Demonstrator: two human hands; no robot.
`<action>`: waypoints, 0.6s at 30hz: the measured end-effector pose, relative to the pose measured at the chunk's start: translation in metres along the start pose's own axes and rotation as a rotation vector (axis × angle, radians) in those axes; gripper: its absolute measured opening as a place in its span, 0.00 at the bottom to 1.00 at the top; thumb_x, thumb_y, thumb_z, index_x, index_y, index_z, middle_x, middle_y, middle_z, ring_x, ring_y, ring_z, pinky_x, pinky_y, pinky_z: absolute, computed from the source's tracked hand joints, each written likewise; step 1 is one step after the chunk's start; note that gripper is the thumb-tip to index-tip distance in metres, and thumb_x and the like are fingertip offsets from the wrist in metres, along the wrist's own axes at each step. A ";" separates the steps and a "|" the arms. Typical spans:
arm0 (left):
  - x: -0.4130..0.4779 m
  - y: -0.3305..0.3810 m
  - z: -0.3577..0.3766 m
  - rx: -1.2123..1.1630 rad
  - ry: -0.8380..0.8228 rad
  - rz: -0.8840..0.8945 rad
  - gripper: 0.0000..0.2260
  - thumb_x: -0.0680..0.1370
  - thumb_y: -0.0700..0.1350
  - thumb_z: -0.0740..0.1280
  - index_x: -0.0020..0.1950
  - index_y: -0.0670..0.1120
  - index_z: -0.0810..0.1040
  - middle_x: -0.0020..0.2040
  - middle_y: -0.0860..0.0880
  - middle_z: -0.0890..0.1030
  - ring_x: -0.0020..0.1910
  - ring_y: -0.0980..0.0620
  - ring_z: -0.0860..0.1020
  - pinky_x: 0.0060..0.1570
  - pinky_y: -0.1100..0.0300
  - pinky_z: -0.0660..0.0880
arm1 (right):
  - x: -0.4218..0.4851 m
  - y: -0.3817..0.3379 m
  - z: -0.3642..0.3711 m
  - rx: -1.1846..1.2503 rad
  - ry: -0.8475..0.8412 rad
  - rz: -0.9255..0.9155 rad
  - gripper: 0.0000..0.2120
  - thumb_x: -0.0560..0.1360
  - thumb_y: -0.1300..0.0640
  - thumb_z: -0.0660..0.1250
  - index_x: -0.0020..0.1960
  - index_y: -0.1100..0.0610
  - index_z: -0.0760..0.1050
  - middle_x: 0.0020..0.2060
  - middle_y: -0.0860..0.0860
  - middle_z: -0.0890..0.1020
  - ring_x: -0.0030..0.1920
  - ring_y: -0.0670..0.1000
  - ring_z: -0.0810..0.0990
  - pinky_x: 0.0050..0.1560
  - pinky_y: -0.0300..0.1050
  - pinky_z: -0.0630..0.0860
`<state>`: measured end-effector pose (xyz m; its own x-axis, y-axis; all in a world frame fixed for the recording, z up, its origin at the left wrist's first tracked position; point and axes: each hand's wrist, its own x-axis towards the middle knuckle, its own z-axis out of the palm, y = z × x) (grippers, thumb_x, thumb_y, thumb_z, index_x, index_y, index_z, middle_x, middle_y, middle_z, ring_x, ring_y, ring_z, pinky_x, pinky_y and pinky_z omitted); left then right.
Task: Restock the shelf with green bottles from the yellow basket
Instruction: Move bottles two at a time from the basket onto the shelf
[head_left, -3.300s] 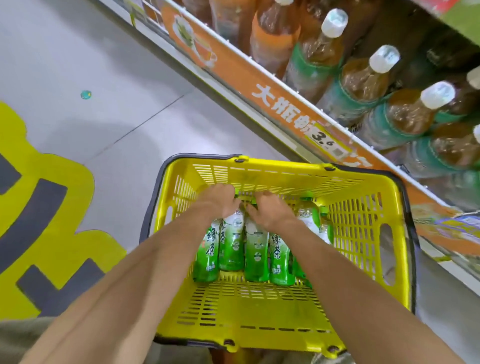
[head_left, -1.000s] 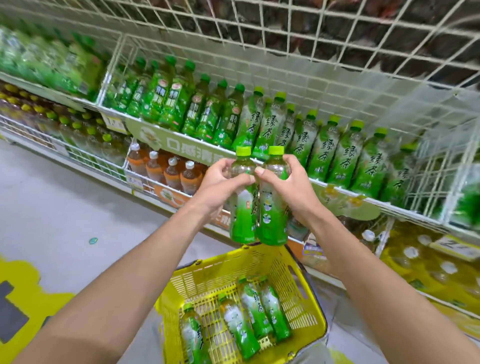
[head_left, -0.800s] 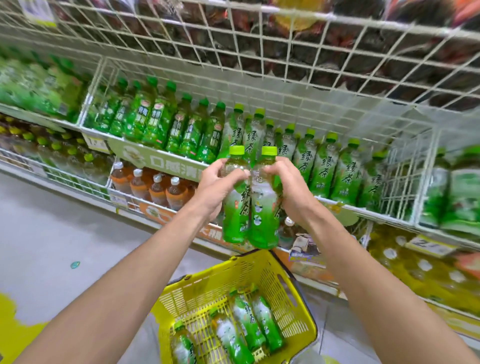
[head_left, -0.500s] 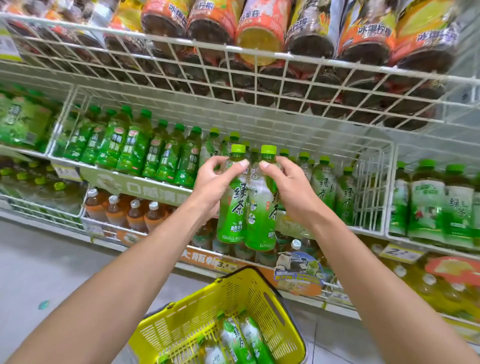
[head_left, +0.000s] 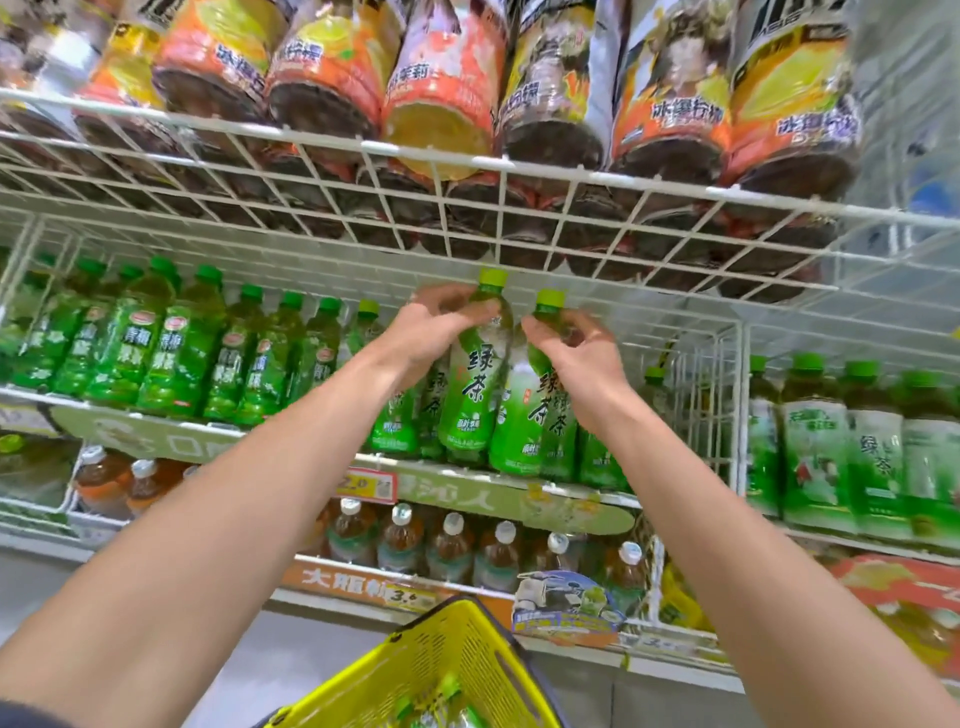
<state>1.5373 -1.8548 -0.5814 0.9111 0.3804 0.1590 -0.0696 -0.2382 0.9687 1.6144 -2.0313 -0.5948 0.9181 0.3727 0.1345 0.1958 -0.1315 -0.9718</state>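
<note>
Two green bottles, each labelled 绿茶, are held up at the front edge of the wire shelf (head_left: 457, 467). The left hand (head_left: 431, 332) grips the higher bottle (head_left: 470, 384) by its neck, and the right hand (head_left: 571, 358) grips the lower bottle (head_left: 519, 431). One yellow basket (head_left: 441, 670) sits below. Two price tags read 2.0 (head_left: 363, 486) and 3.6 (head_left: 413, 597).

1. A white wire rack (head_left: 498, 171) is running across the top, carrying orange-labelled bottles (head_left: 332, 78) seen from below.
2. Under it, the shelf (head_left: 447, 465) is stretching left to right, and a white wire divider (head_left: 727, 395) is standing upright on it at the right.
3. A green strip (head_left: 514, 501) and a red-and-yellow price tag (head_left: 363, 486) are hanging on its front edge.
4. A low shelf (head_left: 322, 608) is holding brown bottles (head_left: 452, 545) with white caps, an orange strip (head_left: 363, 584) fronting it.
5. Grey floor (head_left: 280, 644) is showing below that, blurred.
6. Bright, even light is falling over the white wire and the labels.
</note>
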 end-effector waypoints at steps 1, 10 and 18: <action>0.003 -0.005 0.001 -0.008 -0.003 -0.007 0.22 0.76 0.52 0.75 0.68 0.47 0.78 0.63 0.50 0.82 0.60 0.53 0.80 0.61 0.54 0.74 | 0.003 0.005 0.003 0.006 -0.008 0.007 0.33 0.68 0.37 0.78 0.68 0.49 0.75 0.63 0.49 0.81 0.62 0.52 0.79 0.65 0.49 0.74; 0.026 -0.053 -0.004 0.104 -0.054 0.021 0.22 0.78 0.47 0.74 0.71 0.55 0.74 0.60 0.47 0.82 0.59 0.51 0.81 0.55 0.62 0.77 | 0.029 0.045 0.018 -0.001 -0.042 0.059 0.42 0.70 0.35 0.76 0.77 0.51 0.67 0.72 0.52 0.73 0.69 0.54 0.73 0.69 0.51 0.70; 0.050 -0.057 -0.031 0.380 -0.236 0.072 0.24 0.82 0.51 0.67 0.77 0.61 0.66 0.73 0.53 0.72 0.67 0.52 0.70 0.62 0.55 0.70 | 0.048 0.054 0.043 -0.078 0.017 0.051 0.36 0.73 0.40 0.75 0.75 0.54 0.69 0.71 0.52 0.74 0.70 0.54 0.73 0.62 0.43 0.69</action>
<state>1.5741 -1.7947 -0.6232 0.9801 0.1474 0.1329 -0.0222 -0.5842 0.8113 1.6547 -1.9812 -0.6489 0.9330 0.3486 0.0895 0.1745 -0.2207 -0.9596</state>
